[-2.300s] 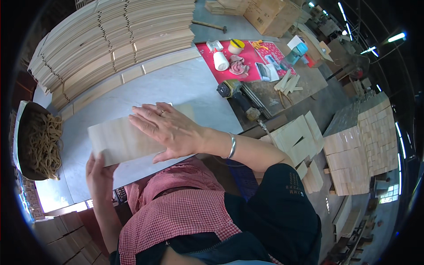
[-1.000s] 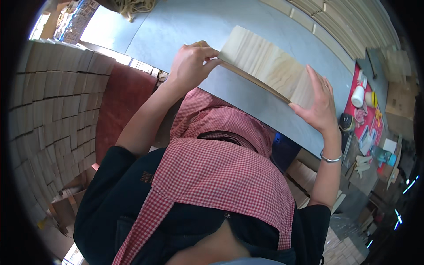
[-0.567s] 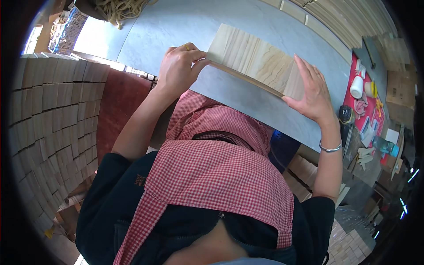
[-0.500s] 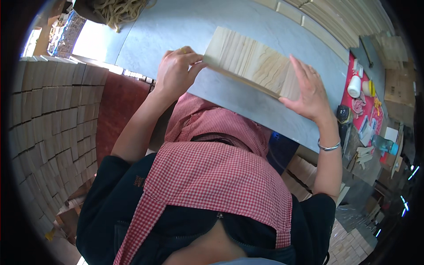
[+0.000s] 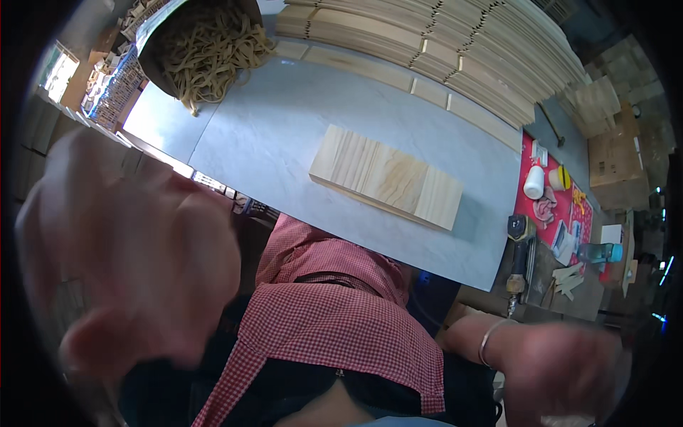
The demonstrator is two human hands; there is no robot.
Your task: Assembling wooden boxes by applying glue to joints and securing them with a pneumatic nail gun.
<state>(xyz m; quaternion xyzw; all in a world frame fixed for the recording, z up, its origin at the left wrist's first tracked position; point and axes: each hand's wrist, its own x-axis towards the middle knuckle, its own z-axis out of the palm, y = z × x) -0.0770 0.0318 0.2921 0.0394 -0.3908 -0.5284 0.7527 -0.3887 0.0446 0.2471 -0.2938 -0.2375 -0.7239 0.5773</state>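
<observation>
A stack of light wooden boards (image 5: 384,178) with striped grain lies flat and slantwise on the pale marbled tabletop (image 5: 270,135). Neither hand touches it. Raised close in front of my view on the left, my left hand (image 5: 135,249) is large and smeared by motion, so its fingers cannot be made out. My right hand (image 5: 562,363), with a bangle at the wrist, is at the lower right off the table's near edge, blurred as well. Nothing can be seen in either hand.
A bag (image 5: 153,53) of tan rubber bands stands at the far left. Long rows of stacked boards (image 5: 398,35) line the back. To the right are a power tool (image 5: 519,256), a white bottle (image 5: 533,183), a yellow-edged tub (image 5: 560,178) and a clear bottle (image 5: 597,252).
Both hands have let go of the ends of the board stack and moved away, the left up close on the left, the right down to the lower right. The view has also shifted.
</observation>
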